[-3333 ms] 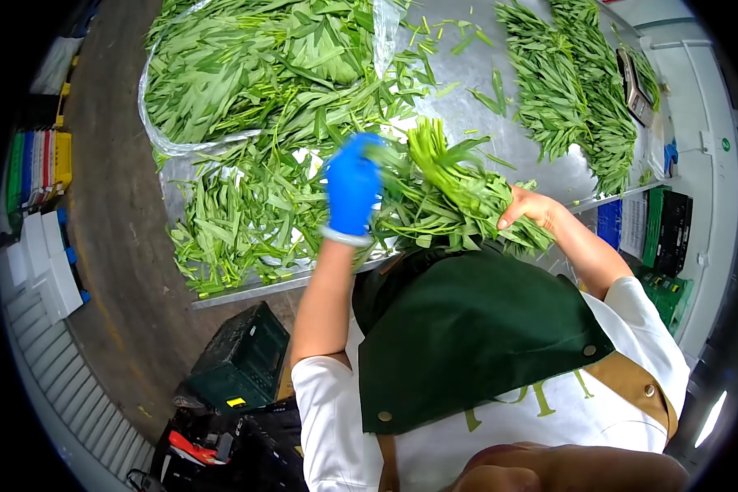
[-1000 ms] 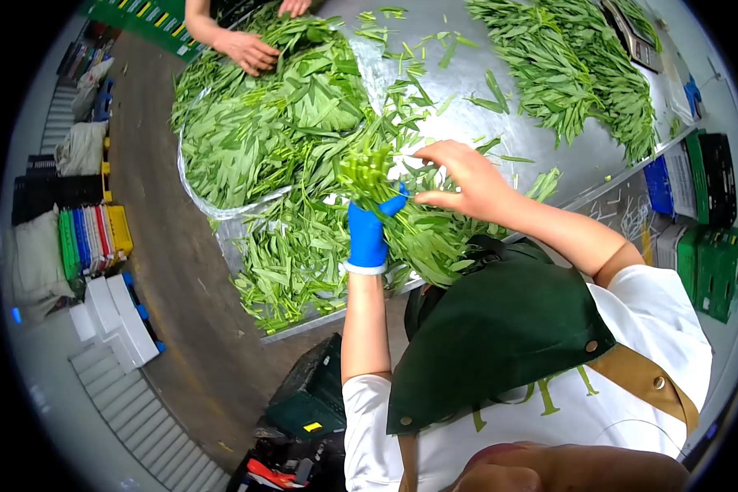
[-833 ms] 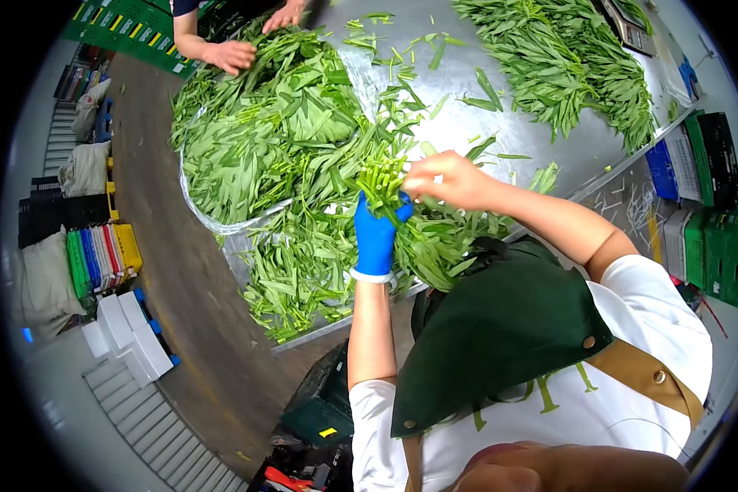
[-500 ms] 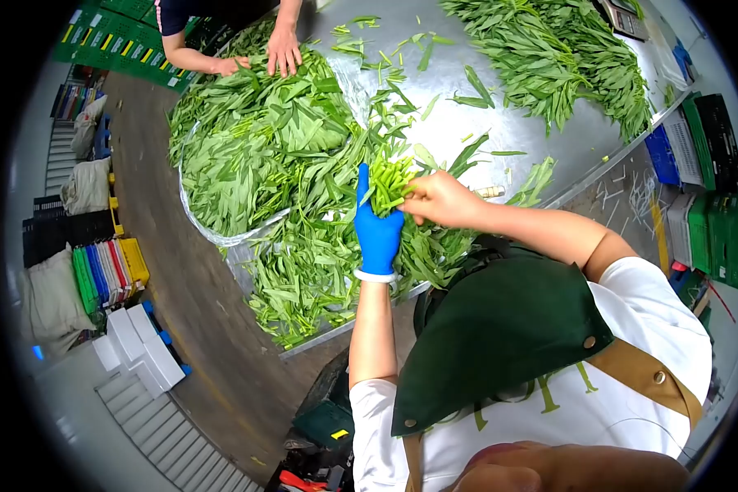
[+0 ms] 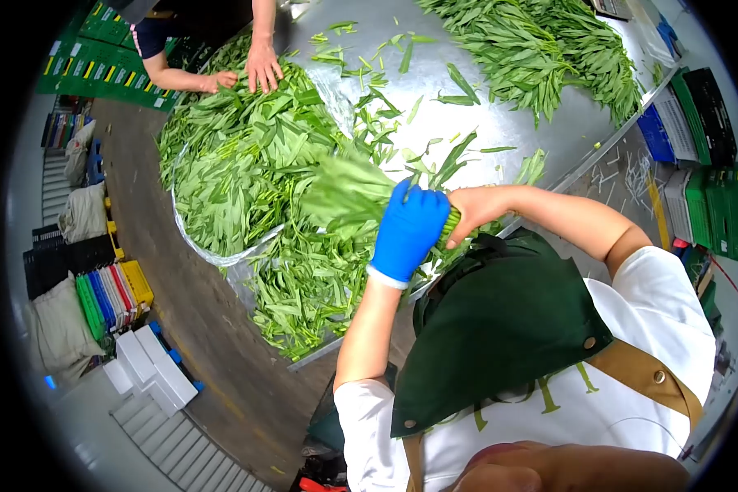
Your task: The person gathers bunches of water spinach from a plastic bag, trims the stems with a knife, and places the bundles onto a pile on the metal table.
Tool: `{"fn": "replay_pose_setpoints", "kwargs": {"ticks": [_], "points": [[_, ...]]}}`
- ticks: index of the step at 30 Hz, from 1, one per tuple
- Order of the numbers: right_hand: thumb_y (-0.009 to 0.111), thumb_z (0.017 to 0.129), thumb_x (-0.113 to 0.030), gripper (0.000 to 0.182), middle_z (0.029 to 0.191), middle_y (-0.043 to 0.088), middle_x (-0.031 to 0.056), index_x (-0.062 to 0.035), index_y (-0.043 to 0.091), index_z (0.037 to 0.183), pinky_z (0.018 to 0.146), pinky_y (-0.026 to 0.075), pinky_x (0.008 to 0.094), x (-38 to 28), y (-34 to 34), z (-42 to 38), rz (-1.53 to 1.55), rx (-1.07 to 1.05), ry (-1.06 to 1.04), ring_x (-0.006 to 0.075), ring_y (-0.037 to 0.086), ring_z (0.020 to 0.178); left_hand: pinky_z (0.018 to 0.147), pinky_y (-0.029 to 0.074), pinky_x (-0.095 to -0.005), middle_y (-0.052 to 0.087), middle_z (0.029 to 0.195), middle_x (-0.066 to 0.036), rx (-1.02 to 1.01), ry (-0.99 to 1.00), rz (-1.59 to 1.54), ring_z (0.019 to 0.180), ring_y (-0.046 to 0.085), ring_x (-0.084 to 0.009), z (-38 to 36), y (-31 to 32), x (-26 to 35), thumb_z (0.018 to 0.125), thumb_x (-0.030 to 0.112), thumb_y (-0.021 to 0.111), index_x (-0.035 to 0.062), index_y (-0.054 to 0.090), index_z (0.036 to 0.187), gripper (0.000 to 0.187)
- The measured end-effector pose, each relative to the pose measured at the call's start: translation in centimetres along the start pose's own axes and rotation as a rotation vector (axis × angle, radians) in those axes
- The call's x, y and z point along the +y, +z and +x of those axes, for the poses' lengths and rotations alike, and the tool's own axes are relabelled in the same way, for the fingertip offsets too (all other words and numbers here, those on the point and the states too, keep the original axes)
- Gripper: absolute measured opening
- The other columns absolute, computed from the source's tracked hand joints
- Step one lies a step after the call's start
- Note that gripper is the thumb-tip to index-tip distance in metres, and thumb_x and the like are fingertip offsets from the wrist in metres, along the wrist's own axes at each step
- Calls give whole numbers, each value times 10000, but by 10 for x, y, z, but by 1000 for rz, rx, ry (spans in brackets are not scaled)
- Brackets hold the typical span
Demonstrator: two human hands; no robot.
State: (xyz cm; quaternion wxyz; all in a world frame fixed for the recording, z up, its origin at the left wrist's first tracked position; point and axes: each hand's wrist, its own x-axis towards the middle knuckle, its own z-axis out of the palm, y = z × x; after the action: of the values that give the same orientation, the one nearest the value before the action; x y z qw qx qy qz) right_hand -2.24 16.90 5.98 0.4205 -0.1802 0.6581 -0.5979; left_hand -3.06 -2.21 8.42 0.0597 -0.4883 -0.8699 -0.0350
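My left hand [image 5: 410, 230], in a blue glove with a white cuff, is closed around a bunch of water spinach [image 5: 348, 193]. The leaves fan out to the left, blurred by motion, while the cut stem ends point right. Bare, my right hand [image 5: 474, 209] wraps round those stem ends, its thumb in front and the other fingers mostly hidden behind. Below and left of the bunch, loose greens [image 5: 303, 287] cover the table corner. A large heap of the same greens [image 5: 230, 180] lies in a clear plastic bag [image 5: 209, 256] further left.
Across the metal table [image 5: 541, 152], stacked bunches [image 5: 541, 57] lie at the far right, with scattered leaves and stem bits between. Another person's hands [image 5: 262, 66] work at the heap's far edge. Crates [image 5: 717, 213] stand right of the table; plastic crates [image 5: 111, 299] line the left.
The bunch has turned from stems facing me to lying sideways, leaves left. My left hand rotated with it, and my right hand went from fingertips at the stems to wrapping them.
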Motion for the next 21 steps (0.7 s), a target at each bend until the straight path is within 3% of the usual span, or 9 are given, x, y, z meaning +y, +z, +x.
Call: {"fn": "replay_pose_setpoints", "kwargs": {"ticks": [2, 8, 10, 11, 14, 16, 18, 19, 21], "points": [[693, 748, 3, 265, 877, 683, 120, 28, 621, 1002, 769, 516, 318, 26, 17, -2, 667, -15, 59, 210, 658, 783, 996, 377, -413, 581, 972, -60, 63, -11, -17, 1052, 518, -250, 8, 3, -2, 775, 139, 572, 84, 545, 1161, 391], [723, 736, -42, 294, 814, 663, 91, 14, 581, 987, 702, 503, 285, 27, 5, -6, 558, 445, 47, 157, 630, 704, 876, 426, -382, 601, 985, -106, 438, -557, -340, 957, 558, -260, -14, 11, 16, 826, 78, 636, 58, 630, 1095, 270], [738, 750, -70, 347, 845, 663, 69, 11, 568, 1041, 705, 497, 273, 25, 4, -9, 460, 530, 37, 143, 623, 721, 740, 430, -308, 608, 919, -95, 400, -750, -940, 831, 570, -197, -38, 48, 26, 835, 66, 652, 29, 639, 1008, 177], [751, 795, -186, 465, 986, 645, 77, 6, 539, 1162, 799, 476, 286, 22, 5, -12, 357, 539, 51, 131, 607, 887, 698, 437, -263, 608, 895, -84, 336, -900, -1233, 789, 573, -159, -47, 69, 30, 846, 62, 652, 13, 637, 965, 130], [730, 825, -326, 563, 1126, 600, 107, -1, 522, 1236, 910, 429, 317, 51, 21, -1, 693, 472, 79, 130, 543, 1058, 846, 447, -267, 633, 1027, -53, 262, -1038, -1876, 917, 592, -156, -34, 116, 50, 916, 171, 590, 65, 608, 1122, 232], [629, 889, -404, 563, 1205, 570, 141, -11, 510, 1273, 964, 390, 331, 75, 22, 2, 719, 554, 442, 147, 511, 1101, 881, 446, -275, 638, 1081, -57, 166, -1270, -2511, 959, 595, -161, -21, 157, 45, 942, 218, 557, 80, 579, 1208, 301], [591, 912, -389, 501, 1167, 602, 146, -8, 549, 1233, 937, 413, 333, 85, 13, 6, 665, 741, 761, 165, 552, 1039, 945, 457, -363, 613, 1197, -109, 77, -1162, -2454, 1078, 587, -233, -26, 192, 45, 930, 223, 541, 12, 534, 1247, 380], [551, 933, -328, 390, 1052, 654, 146, 0, 619, 1133, 875, 464, 335, 104, 8, -2, 808, 650, 493, 189, 609, 931, 966, 445, -382, 600, 1226, -130, 3, -1055, -2317, 1100, 579, -260, -25, 191, 43, 930, 232, 517, -7, 515, 1269, 415], [547, 930, -281, 343, 943, 678, 121, 28, 650, 1038, 782, 515, 319, 116, 5, -15, 862, 724, 354, 187, 650, 834, 1013, 411, -428, 552, 1296, -167, 23, -1103, -2847, 1167, 536, -317, -28, 173, 38, 918, 252, 465, -34, 458, 1324, 497]]}}
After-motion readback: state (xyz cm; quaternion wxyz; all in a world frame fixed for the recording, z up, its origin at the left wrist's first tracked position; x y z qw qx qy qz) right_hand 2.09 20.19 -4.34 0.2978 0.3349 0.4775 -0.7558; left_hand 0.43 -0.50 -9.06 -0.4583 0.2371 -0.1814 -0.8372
